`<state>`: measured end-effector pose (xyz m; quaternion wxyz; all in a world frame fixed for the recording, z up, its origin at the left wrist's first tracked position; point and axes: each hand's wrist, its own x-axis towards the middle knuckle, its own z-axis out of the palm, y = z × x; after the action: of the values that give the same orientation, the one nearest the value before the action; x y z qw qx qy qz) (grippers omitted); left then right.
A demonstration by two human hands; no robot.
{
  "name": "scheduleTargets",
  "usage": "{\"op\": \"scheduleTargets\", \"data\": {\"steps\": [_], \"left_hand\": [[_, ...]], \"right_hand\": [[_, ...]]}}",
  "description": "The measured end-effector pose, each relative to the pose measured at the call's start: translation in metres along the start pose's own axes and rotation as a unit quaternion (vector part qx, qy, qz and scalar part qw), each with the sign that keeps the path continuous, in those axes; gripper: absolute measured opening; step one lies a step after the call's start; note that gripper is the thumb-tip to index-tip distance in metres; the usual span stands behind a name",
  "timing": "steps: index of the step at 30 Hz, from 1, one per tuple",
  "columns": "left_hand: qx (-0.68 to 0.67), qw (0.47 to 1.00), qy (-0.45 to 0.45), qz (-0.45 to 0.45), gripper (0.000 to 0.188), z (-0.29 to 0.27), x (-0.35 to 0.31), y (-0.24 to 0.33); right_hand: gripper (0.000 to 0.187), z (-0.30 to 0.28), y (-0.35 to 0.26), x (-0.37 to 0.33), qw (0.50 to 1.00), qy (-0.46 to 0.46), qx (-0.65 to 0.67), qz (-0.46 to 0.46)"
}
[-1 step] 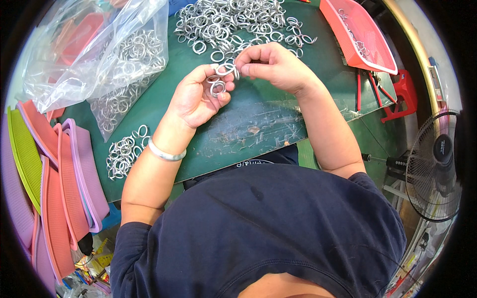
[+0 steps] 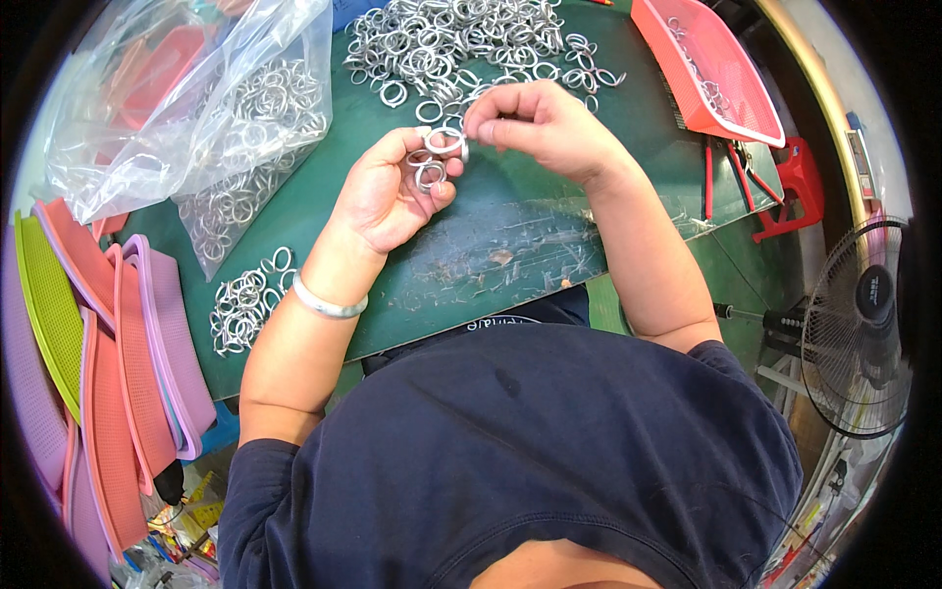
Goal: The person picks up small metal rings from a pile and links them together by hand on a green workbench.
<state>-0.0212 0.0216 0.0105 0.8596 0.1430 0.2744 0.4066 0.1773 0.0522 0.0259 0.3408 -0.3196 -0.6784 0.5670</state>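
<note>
My left hand (image 2: 381,201), with a pale bangle on its wrist, is turned palm up over the table. Several silver metal rings (image 2: 429,177) are held in its curled fingers, one of them standing out at the thumb and fingertips. My right hand (image 2: 554,137) meets that outer ring's right side with thumb and forefinger pinched together. Whether the rings are linked is too small to tell. Just beyond both hands lies a big loose pile of similar rings (image 2: 451,44). A smaller heap of rings (image 2: 250,306) sits left of my left forearm.
A clear plastic bag (image 2: 260,128) of rings lies at the left on the green table (image 2: 520,240). Pink and purple baskets (image 2: 172,324) are stacked beside it. At the right are a red basket (image 2: 731,123) with some rings, red-handled pliers (image 2: 708,182) and a fan (image 2: 868,314).
My right fingertips have shifted very slightly at the outer ring, and the ring's right side sits a little differently. My left hand has stayed in place.
</note>
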Motion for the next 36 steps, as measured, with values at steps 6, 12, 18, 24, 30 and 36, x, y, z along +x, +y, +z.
{"op": "scheduleTargets", "data": {"steps": [6,12,18,24,30,36], "left_hand": [[0.005,1.000,0.012,0.024,0.019,-0.003,0.003,-0.002],[0.056,0.996,0.046,0.059,0.023,0.005,0.001,-0.005],[0.140,0.983,0.055,0.109,0.023,0.006,-0.002,-0.007],[0.138,0.980,0.071,0.127,0.018,0.008,-0.003,-0.007],[0.012,0.994,0.060,0.091,0.018,0.006,-0.004,-0.001],[0.082,0.995,0.048,0.038,0.024,0.003,-0.001,-0.001]], "right_hand": [[0.017,-0.009,0.018,0.009,0.894,0.220,-0.370,-0.127],[0.018,0.005,0.029,0.009,0.801,0.217,-0.534,-0.162],[0.011,0.002,0.030,0.010,0.830,0.202,-0.493,-0.161],[0.011,-0.001,0.024,0.009,0.866,0.192,-0.418,-0.196],[0.012,0.004,0.008,0.007,0.925,0.165,-0.285,-0.188],[0.014,0.008,0.002,0.005,0.920,0.123,-0.270,-0.255]]}}
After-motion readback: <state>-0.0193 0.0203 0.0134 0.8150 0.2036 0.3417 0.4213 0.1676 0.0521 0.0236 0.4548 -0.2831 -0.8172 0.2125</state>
